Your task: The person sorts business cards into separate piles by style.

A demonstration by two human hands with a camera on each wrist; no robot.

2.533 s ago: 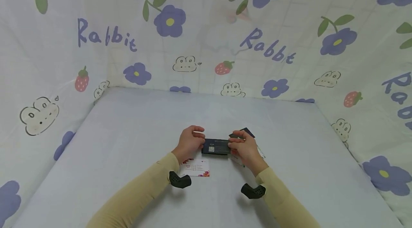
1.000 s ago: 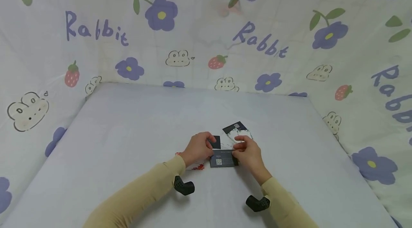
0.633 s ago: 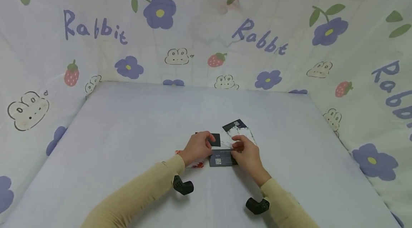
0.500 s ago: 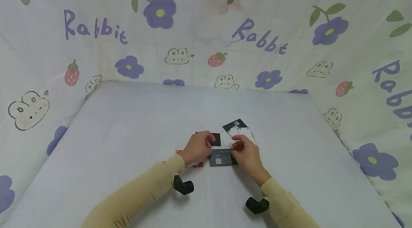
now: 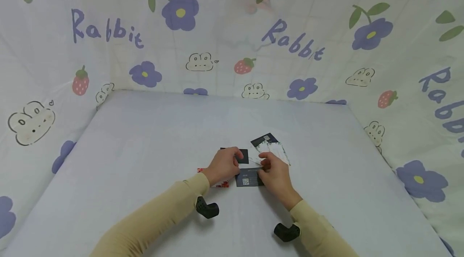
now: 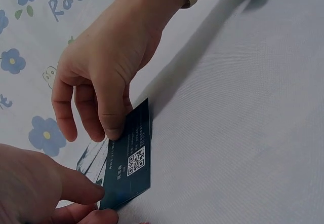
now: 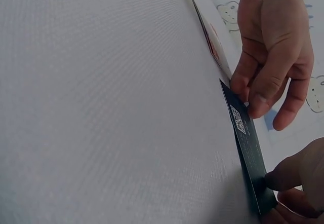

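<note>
A dark business card [image 5: 249,178] with a QR code and pale print lies between both hands, low over the table. My left hand [image 5: 224,164] pinches its QR-code end between thumb and fingers; the same hand [image 6: 30,183] fills the lower left corner of the left wrist view. At the other end, my right hand [image 5: 277,174] grips the upper edge, its thumb on the printed face. In the right wrist view the card [image 7: 248,143] is seen tilted, with its near edge lowest. The right fingertips behind the card are partly hidden.
Another dark card [image 5: 243,156] lies beyond the left fingers. Back right, white leaf-patterned cards [image 5: 277,152] overlap a black card [image 5: 264,139]. A red-patterned card [image 5: 222,184] sits partly under the left wrist. The white table [image 5: 145,136] meets printed cloth walls at its sides and back.
Both hands have brought the card nearer to me, and a dark card beyond it now shows. Most recently, the right hand has shifted slightly left along the card.
</note>
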